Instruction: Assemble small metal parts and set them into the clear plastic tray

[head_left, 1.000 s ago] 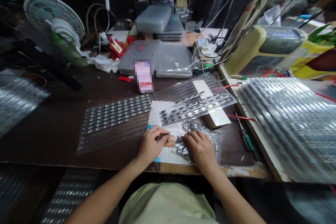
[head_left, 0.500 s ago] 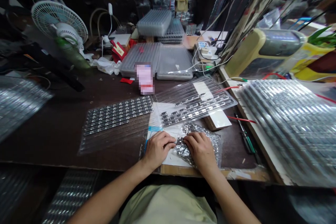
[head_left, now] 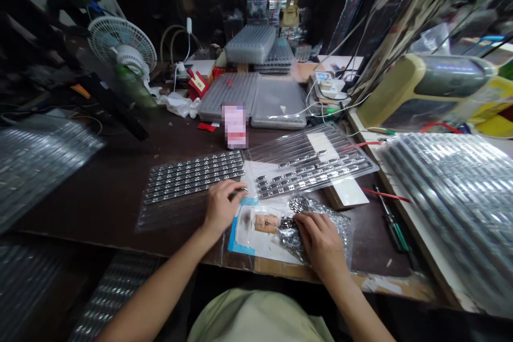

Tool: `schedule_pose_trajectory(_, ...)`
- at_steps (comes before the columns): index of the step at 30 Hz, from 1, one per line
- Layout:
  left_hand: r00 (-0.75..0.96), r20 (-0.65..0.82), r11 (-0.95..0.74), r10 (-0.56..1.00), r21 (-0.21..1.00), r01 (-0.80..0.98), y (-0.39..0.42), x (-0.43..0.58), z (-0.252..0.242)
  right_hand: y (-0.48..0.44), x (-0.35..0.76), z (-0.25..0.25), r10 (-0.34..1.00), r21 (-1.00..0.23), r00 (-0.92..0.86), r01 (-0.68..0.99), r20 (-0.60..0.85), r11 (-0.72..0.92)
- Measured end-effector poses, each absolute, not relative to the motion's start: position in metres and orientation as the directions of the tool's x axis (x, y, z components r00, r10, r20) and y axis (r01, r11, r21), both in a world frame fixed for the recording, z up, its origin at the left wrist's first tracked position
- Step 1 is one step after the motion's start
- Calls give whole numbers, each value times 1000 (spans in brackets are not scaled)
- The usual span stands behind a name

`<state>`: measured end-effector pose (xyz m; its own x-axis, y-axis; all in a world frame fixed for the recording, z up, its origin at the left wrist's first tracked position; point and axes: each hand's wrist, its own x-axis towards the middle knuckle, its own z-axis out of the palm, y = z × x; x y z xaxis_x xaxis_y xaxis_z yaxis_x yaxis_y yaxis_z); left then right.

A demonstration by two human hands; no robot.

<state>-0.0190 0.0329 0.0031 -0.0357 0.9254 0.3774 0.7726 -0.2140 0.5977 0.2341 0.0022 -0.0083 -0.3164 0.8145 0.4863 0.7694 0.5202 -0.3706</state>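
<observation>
My left hand (head_left: 222,206) is raised at the right end of the left clear tray (head_left: 160,214), its thumb and fingers pinched on what looks like a small dark metal part. Rows of the same dark and silver parts (head_left: 196,171) fill the upper grooves of that tray. My right hand (head_left: 323,238) rests on a clear plastic bag (head_left: 342,224) of small shiny metal parts, its fingers curled at the opening. Between the hands lies a white sheet with blue tape (head_left: 242,246), bearing a brown piece (head_left: 266,223). Behind them, a second clear tray (head_left: 312,163) is partly filled.
A white box (head_left: 348,192) props up the second tray. To the right are a green-handled screwdriver (head_left: 396,230) and a stack of filled trays (head_left: 452,208). A blurred pink object (head_left: 235,125) stands behind, near closed clear cases (head_left: 276,101). A fan (head_left: 122,45) stands back left.
My left hand has moved left and up, away from the bag to the left tray, uncovering the brown piece. My right hand stays at the bag. The whole view has shifted slightly.
</observation>
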Motion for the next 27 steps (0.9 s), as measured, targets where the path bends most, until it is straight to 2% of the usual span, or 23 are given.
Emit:
schedule_pose_trajectory(5, -125, 400, -42, 908, 382, 923, 49, -81, -4, -1, 207, -6, 831, -526, -341, 652, 439, 546)
schedule_pose_trajectory(9, -135, 422, -15, 897, 334, 942, 39, -97, -9, 0, 187, -12, 866, -519, -330, 700, 376, 491)
schedule_pose_trajectory(13, -100, 434, -64, 895, 347, 936, 41, -82, -2, 1, 182, -16, 863, -482, -323, 727, 388, 489)
schedule_pose_trajectory(17, 87, 399, -253, 913, 385, 887, 68, -35, 9, 1, 182, -14, 874, -498, -322, 726, 364, 474)
schedule_pose_trajectory(21, 217, 370, -353, 903, 353, 867, 90, 10, 15, -5, 186, -8, 894, -506, -291, 744, 341, 435)
schedule_pose_trajectory(24, 255, 379, -388, 890, 334, 859, 95, 18, 10, -9, 185, -15, 893, -488, -272, 761, 359, 428)
schedule_pose_trajectory(27, 208, 340, -344, 917, 411, 844, 105, 5, -1, 0, 181, -37, 861, -424, -313, 770, 401, 477)
